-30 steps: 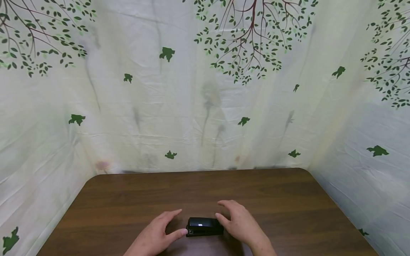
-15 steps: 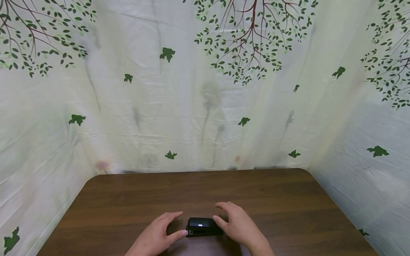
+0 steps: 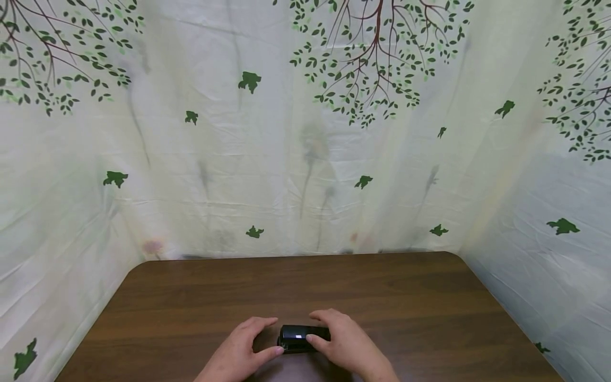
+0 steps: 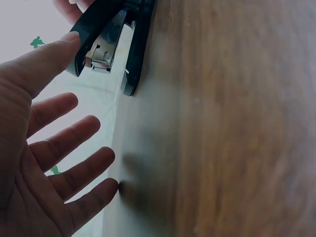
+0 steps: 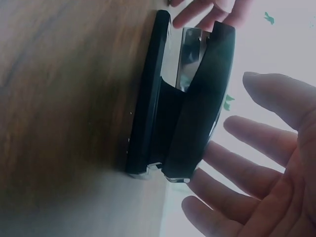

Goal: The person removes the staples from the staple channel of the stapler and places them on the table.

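Note:
A black stapler [image 3: 292, 341] lies lengthwise on the wooden table, between both hands. Its upper arm stands apart from its base, and the metal staple magazine [image 4: 107, 47] shows in the left wrist view. My left hand [image 3: 241, 347] is at the stapler's left end, its thumb tip right at the upper arm and the other fingers spread and extended. At the right end is my right hand [image 3: 350, 345], its thumb overlapping the top of the stapler in the head view. The right wrist view shows that thumb [image 5: 276, 91] apart from the stapler, with the fingers reaching behind it.
The brown table [image 3: 191, 297] has rounded far corners. A pale curtain [image 3: 286, 159] printed with branches and green leaves surrounds it at the back and both sides.
My right hand has moved leftward over the stapler's right end. My left hand has shifted slightly right. The stapler has stayed in place.

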A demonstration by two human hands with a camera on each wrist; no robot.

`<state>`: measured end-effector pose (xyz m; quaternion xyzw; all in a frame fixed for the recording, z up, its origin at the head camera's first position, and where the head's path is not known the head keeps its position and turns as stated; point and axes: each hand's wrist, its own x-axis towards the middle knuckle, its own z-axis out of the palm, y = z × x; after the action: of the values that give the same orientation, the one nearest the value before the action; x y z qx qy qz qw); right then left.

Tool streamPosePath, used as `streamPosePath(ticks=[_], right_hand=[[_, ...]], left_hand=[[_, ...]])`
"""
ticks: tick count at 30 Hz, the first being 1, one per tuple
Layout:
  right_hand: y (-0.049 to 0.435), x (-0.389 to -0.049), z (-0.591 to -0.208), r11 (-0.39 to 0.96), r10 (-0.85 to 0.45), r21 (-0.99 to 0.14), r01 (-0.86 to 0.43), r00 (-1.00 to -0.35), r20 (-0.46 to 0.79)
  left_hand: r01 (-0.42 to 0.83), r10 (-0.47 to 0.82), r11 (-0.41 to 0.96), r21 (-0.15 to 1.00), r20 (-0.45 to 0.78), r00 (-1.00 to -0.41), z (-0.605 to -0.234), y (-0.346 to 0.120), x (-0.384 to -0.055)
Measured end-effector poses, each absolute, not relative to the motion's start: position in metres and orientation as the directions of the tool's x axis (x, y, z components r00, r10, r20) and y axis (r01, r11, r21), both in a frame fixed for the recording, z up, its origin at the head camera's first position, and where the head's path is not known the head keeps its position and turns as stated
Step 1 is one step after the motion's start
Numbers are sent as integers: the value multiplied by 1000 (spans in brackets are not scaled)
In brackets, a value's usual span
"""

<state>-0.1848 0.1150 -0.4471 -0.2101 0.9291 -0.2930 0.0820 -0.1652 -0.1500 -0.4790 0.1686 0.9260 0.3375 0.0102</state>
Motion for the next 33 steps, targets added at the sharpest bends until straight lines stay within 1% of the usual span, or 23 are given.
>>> streamPosePath(ticks=[6,17,26,30,33], right_hand=[[112,-182,-452,746,-467,-512,-425,-882,52],[108,-182,-457,728,-505,-512,-456,-862,51],[105,-180,-459,737,-512,-481,-475,-857,62],[104,-178,-458,745,-512,-464,-480,-857,63],[103,-177,-459,751,-509,-452,-482,-858,70]], left_hand=[[308,321,691,654,103,-941,-481,-147,-166],[325,301,646,691,161,-940,-491,-139,-165],[320,309,624,713,151,-939,-502,-137,-166],[341,321,623,704,167,-932,-506,-136,-167],[371,311,641,672,214,-926,-509,-134,-167]])
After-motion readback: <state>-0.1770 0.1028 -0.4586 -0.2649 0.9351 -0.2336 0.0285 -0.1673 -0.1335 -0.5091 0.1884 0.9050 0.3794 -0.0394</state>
